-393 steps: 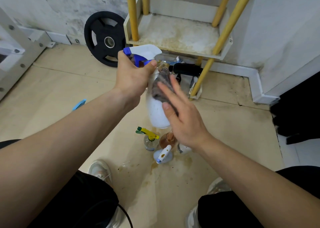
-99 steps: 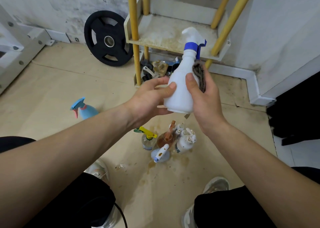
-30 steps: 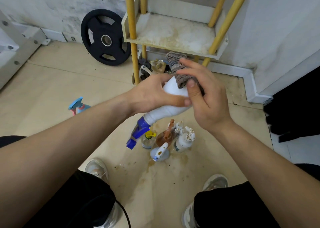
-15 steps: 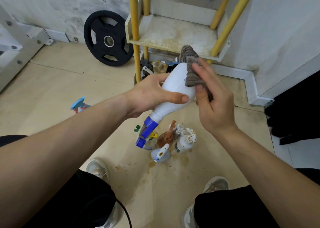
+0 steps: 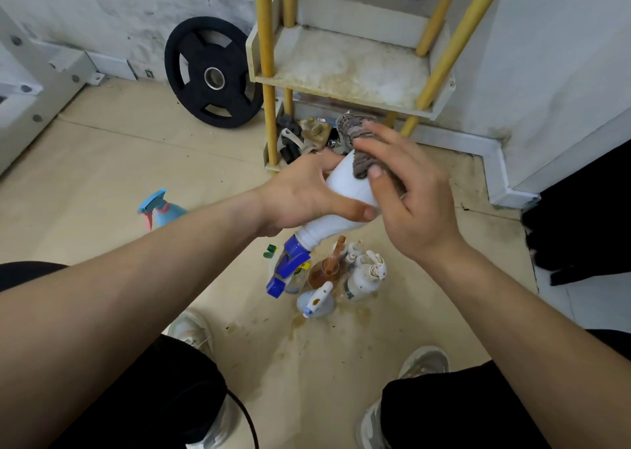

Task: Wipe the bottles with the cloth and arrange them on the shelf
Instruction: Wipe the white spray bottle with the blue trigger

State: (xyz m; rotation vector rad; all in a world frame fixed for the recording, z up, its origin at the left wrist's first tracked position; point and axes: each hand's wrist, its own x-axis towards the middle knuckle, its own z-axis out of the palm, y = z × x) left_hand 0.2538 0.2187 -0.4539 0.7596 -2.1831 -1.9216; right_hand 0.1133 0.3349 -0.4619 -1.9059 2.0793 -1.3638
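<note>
Your left hand point(image 5: 307, 192) grips the white spray bottle point(image 5: 341, 206) nozzle-down above the floor's bottle cluster point(image 5: 341, 278); your right hand point(image 5: 406, 192) presses the cloth point(image 5: 358, 141) on its base. It could slip (smooth plastic) and topple them.

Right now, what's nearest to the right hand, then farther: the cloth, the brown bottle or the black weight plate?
1. cloth: gripped in the right hand.
2. brown bottle: on the floor below.
3. black weight plate: leaning on the wall, far left.
</note>
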